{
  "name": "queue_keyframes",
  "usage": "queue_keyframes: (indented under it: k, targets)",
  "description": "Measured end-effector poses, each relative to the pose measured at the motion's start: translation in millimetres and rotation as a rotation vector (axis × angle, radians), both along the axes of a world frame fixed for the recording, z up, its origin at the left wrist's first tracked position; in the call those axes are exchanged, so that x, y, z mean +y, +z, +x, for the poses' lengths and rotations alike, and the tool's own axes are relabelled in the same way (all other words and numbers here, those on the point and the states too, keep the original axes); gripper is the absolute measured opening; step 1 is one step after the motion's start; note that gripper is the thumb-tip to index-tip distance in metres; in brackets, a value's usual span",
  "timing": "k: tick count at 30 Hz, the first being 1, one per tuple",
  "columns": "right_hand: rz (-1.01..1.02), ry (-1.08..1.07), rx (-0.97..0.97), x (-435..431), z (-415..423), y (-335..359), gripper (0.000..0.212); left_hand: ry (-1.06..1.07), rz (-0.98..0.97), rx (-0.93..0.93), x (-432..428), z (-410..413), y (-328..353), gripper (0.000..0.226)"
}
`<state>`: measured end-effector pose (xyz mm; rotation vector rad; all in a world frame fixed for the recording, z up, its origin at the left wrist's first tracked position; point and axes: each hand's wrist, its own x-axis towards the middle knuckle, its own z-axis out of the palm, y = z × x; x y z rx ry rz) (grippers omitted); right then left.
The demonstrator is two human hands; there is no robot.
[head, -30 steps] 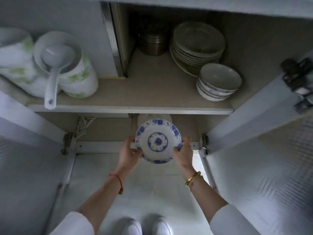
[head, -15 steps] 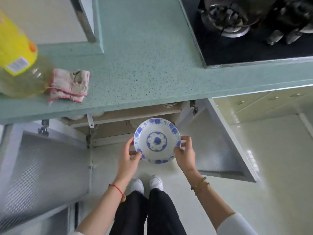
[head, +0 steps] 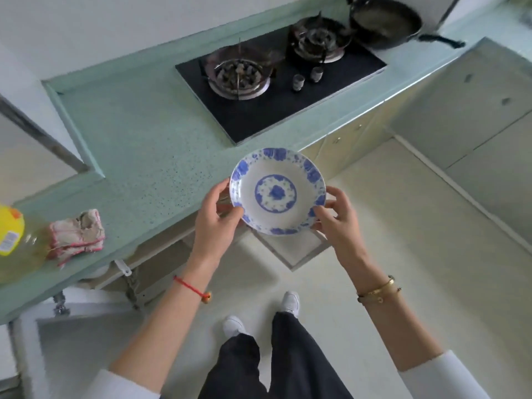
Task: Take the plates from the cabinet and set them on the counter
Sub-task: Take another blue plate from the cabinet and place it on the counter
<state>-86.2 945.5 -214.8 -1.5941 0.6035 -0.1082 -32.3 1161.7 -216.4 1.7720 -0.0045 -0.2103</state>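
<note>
Head view: green speckled counter [head: 138, 131] holds black stove [head: 282, 90]

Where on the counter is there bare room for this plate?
The plate, held by left hand and right hand, has a bare stretch of counter between the folded cloth and the stove. It's crowded at the cloth and oil bottle.

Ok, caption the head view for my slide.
Both hands, left and right, hold a blue-patterned plate level above the green counter's front edge, beside the stove.
</note>
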Motion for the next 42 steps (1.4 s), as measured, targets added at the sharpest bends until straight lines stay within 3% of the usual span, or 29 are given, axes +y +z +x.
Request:
queue_keyframes:
  k: [10,23,33,42]
  targets:
    - [0.026,-0.334,-0.058,-158,-59,52,0.032,-0.313,-0.143,0.061,-189,12,55,0.043]
    - [-0.105,-0.512,-0.111,-424,-101,71,0.032,-0.482,-0.209,0.069,-486,5,65,0.048]
    - [-0.108,-0.637,-0.104,-590,-85,65,0.031,-0.589,-0.205,0.070,-670,36,65,0.047]
    - [-0.149,-0.762,-0.148,-783,-34,80,0.029,-0.745,-0.214,0.034,-887,107,72,0.047]
